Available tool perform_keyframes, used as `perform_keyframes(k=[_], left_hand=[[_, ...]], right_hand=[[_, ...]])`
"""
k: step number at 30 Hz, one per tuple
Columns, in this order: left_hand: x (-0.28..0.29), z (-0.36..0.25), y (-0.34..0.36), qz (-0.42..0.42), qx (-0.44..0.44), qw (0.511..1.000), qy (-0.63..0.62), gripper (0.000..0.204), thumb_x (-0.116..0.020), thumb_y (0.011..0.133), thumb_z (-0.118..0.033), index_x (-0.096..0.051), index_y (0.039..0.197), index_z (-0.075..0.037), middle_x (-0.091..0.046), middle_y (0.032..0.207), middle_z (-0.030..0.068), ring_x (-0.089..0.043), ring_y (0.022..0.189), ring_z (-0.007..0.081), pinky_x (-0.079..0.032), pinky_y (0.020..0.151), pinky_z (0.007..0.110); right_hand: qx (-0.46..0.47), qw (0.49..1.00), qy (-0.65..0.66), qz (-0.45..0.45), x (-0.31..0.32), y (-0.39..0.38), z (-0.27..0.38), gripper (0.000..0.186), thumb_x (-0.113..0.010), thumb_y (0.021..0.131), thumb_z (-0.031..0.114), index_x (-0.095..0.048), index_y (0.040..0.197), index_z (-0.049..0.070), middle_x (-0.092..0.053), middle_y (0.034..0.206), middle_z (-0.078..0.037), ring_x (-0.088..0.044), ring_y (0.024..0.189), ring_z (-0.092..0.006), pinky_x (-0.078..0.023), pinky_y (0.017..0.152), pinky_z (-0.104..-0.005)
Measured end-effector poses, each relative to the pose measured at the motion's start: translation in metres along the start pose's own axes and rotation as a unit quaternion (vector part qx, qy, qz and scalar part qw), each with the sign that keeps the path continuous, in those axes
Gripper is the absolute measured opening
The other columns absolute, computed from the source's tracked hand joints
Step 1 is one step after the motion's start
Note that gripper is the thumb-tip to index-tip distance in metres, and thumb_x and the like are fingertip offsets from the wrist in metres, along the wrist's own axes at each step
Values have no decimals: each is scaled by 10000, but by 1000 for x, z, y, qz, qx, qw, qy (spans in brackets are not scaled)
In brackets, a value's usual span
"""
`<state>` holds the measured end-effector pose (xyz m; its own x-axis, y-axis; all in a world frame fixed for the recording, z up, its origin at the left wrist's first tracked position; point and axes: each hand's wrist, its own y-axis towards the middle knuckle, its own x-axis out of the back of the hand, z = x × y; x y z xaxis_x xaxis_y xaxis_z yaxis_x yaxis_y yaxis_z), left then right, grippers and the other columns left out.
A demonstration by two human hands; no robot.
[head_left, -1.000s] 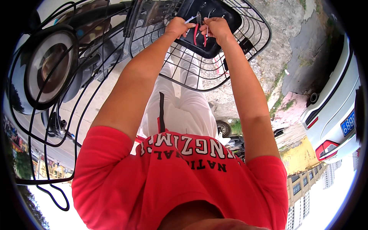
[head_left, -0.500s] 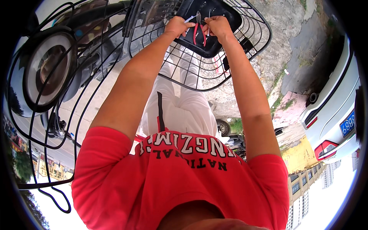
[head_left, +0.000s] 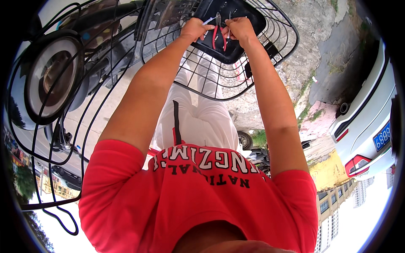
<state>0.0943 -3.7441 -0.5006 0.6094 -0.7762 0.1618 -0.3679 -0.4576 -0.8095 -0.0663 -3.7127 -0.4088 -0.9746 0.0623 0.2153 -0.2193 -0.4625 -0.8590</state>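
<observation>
A pair of pliers with red handles [head_left: 215, 39] lies in a black plastic tray [head_left: 233, 55], jaws pointing away from me. To its left, my left hand [head_left: 196, 29] is closed on a thin white strip [head_left: 209, 20], its thumb and finger close beside the pliers. On the other side, my right hand [head_left: 240, 30] has its fingers pinched together over the tray, near the right handle. A thin, pale sliver shows by its fingertips, too small to name. The tray sits in a black wire basket [head_left: 223, 99].
Beside me on the left stand another wire basket [head_left: 85, 137] and a scooter with a round headlight [head_left: 55, 80]. At the right is a white car [head_left: 369, 126]. Rough concrete ground [head_left: 295, 46] with patches of grass lies beyond the basket, and a spoked wheel [head_left: 245, 140] shows near my legs.
Both hands and the pliers stay almost in place. A dark car has come into view behind the basket wires at the lower left.
</observation>
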Motion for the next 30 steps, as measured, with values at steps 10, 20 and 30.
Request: perform_keyframes(k=[10, 20, 30], left_hand=[[-1, 1, 0, -2, 6, 1000, -1, 424, -691, 726, -389, -555, 608, -5, -549, 483, 87, -399, 284, 127, -305, 288, 267], [0, 0, 0, 1, 13, 1000, 2, 428, -690, 726, -395, -553, 613, -7, -544, 479, 83, -396, 287, 127, -306, 293, 267], [-1, 1, 0, -4, 13, 1000, -2, 423, -688, 729, -391, -549, 609, -10, -542, 479, 84, -391, 286, 127, -299, 291, 266]], right_hand=[[10, 1000, -18, -5, 7, 7, -2, 230, -514, 857, 152, -601, 731, -20, -614, 622, -69, -511, 464, -105, -396, 444, -227], [2, 1000, -13, 11, 4, 4, 0, 217, -525, 855, 153, -599, 744, -17, -615, 626, -62, -513, 469, -98, -393, 442, -223], [0, 1000, -13, 3, 3, 1, 5, 205, -524, 855, 154, -600, 766, -14, -623, 645, -62, -519, 485, -93, -398, 456, -220]])
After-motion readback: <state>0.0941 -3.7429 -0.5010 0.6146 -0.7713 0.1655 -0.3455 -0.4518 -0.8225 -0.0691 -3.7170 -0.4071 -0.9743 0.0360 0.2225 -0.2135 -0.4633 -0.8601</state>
